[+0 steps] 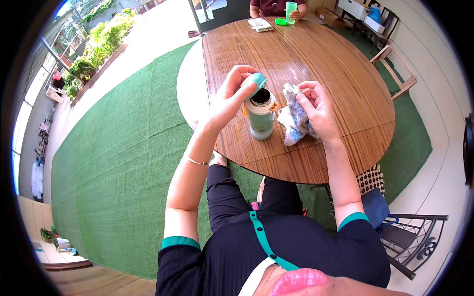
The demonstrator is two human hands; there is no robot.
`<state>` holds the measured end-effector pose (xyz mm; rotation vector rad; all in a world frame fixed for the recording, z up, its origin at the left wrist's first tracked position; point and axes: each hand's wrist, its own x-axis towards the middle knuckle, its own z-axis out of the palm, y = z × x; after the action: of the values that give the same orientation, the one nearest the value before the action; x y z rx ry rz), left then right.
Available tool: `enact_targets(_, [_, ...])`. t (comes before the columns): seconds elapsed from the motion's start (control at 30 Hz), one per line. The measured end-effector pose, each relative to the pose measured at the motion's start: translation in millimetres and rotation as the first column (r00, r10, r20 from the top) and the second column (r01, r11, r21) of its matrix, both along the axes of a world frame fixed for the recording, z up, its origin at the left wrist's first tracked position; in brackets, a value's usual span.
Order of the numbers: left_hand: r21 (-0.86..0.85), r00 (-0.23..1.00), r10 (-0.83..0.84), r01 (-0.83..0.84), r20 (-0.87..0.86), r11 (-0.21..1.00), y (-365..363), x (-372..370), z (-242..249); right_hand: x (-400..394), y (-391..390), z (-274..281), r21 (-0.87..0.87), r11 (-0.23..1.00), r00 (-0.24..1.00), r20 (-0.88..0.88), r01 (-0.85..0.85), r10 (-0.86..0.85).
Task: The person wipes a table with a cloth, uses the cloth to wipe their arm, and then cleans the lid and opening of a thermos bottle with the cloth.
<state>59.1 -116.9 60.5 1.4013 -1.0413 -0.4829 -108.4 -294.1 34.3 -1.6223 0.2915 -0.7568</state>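
A pale green thermos bottle (261,123) stands upright near the front edge of the wooden table (340,69), its mouth uncovered and dark inside. My left hand (231,96) pinches a turquoise bottle lid (257,85) just above the mouth, tilted to one side. Orange pieces show at the bottle's neck. In my right hand (320,111) is a fuzzy blue, grey and white cloth (297,118), gripped by its upper edge and hanging to the tabletop, just right of the bottle. A white crumpled part lies between cloth and bottle.
Across the table a person in a maroon shirt (270,7) holds a green cup (291,11). A bright green lid (281,21) and a folded cloth (260,25) lie near them. A metal-framed chair (417,237) stands at my right, and green carpet (123,163) covers the floor.
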Motion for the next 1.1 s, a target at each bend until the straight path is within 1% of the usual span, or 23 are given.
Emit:
enact_targets(0.1, [-0.008, 1.0, -0.016, 0.017, 0.021, 1.0, 1, -1, 0, -3, 6, -8, -0.094, 0.995, 0.999, 0.033, -0.03, 0.033])
enact_targets(0.13, [0.0, 0.999, -0.018, 0.018, 0.032, 1.0, 1, -1, 0, -3, 10, -11, -0.126, 0.992, 0.995, 0.094, -0.019, 0.031])
enact_targets(0.17, [0.007, 0.999, -0.02, 0.02, 0.043, 1.0, 2, -2, 0, -5, 16, -12, -0.123, 0.992, 0.995, 0.093, -0.018, 0.03])
enact_targets(0.2, [0.009, 0.999, -0.021, 0.021, 0.041, 1.0, 1, -3, -2, -9, 25, -9, -0.283, 0.958, 0.992, 0.123, 0.047, -0.013])
enact_targets(0.23, [0.002, 0.999, -0.034, 0.034, 0.04, 0.999, 0, -3, -4, -10, 32, -6, -0.436, 0.893, 0.986, 0.16, 0.114, -0.048])
enact_targets(0.3, [-0.006, 0.998, -0.05, 0.05, 0.039, 0.999, -1, -2, -7, -10, 46, 5, -0.635, 0.763, 0.974, 0.224, 0.12, 0.034])
enact_targets(0.33, [0.004, 0.998, -0.054, 0.054, 0.037, 0.999, -1, -2, -7, -3, 47, 1, -0.738, 0.646, 0.953, 0.299, 0.196, 0.053])
enact_targets(0.37, [0.012, 0.998, -0.059, 0.058, 0.034, 0.998, -2, -2, -8, 1, 52, -2, -0.739, 0.644, 0.952, 0.3, 0.198, 0.052])
enact_targets(0.43, [0.01, 0.998, -0.053, 0.052, 0.033, 0.999, -2, -3, -8, 7, 61, -4, -0.872, 0.405, 0.959, 0.279, 0.275, -0.05])
enact_targets(0.47, [0.013, 0.999, -0.044, 0.044, 0.029, 0.999, -1, -3, -8, 7, 64, -1, -0.88, 0.424, 0.977, 0.2, 0.214, -0.076])
enact_targets(0.57, [0.015, 1.0, 0.014, -0.014, 0.024, 1.0, 8, -10, -1, 8, 58, -7, -0.876, 0.415, 0.97, 0.226, 0.245, -0.094])
enact_targets(0.6, [0.069, 0.995, 0.093, -0.092, -0.017, 0.993, 11, -10, -3, 7, 56, -7, -0.877, 0.416, 0.971, 0.223, 0.24, -0.091])
enact_targets(0.63, [0.07, 0.995, 0.096, -0.094, -0.022, 0.993, 12, -6, -13, 7, 53, -7, -0.849, 0.479, 0.973, 0.222, 0.223, -0.059])
enact_targets(0.67, [-0.053, 0.979, 0.008, -0.019, -0.205, 0.998, 10, 1, -27, 6, 49, -7, -0.817, 0.539, 0.974, 0.225, 0.205, -0.029])
enact_targets(0.7, [-0.189, 0.925, -0.101, 0.032, -0.367, 0.981, 9, 3, -34, 5, 46, -8, -0.818, 0.538, 0.975, 0.223, 0.202, -0.028])
enact_targets(0.73, [-0.27, 0.905, -0.202, 0.102, -0.375, 0.957, 10, 4, -41, 4, 44, -9, -0.797, 0.569, 0.972, 0.234, 0.204, -0.021])
enact_targets(0.77, [-0.272, 0.902, -0.204, 0.102, -0.38, 0.957, 14, 3, -49, 3, 44, -10, -0.775, 0.598, 0.97, 0.243, 0.205, -0.016])
enact_targets(0.83, [-0.206, 0.983, -0.15, 0.126, -0.102, 0.97, 23, -7, -57, 0, 48, -6, -0.763, 0.617, 0.975, 0.221, 0.192, -0.031])
enact_targets(0.87, [-0.25, 0.928, -0.181, 0.1, -0.325, 0.963, 19, -10, -70, 0, 49, -5, -0.762, 0.609, 0.968, 0.247, 0.22, -0.041])
enact_targets(0.9, [-0.252, 0.927, -0.182, 0.1, -0.328, 0.963, 15, -12, -74, 0, 50, -4, -0.761, 0.6, 0.961, 0.272, 0.247, -0.051])
enact_targets(0.97, [-0.043, 0.955, -0.146, 0.14, -0.258, 0.989, 7, -12, -81, -1, 49, -7, -0.767, 0.589, 0.959, 0.278, 0.255, -0.053])
enact_targets(1.03, [-0.062, 0.936, -0.162, 0.15, -0.314, 0.987, 2, -18, -79, -2, 49, -12, -0.774, 0.576, 0.958, 0.282, 0.263, -0.058])
enact_targets(1.1, [-0.044, 0.963, -0.137, 0.13, -0.231, 0.99, -1, -22, -79, -4, 51, -16, -0.781, 0.54, 0.948, 0.289, 0.314, -0.134])
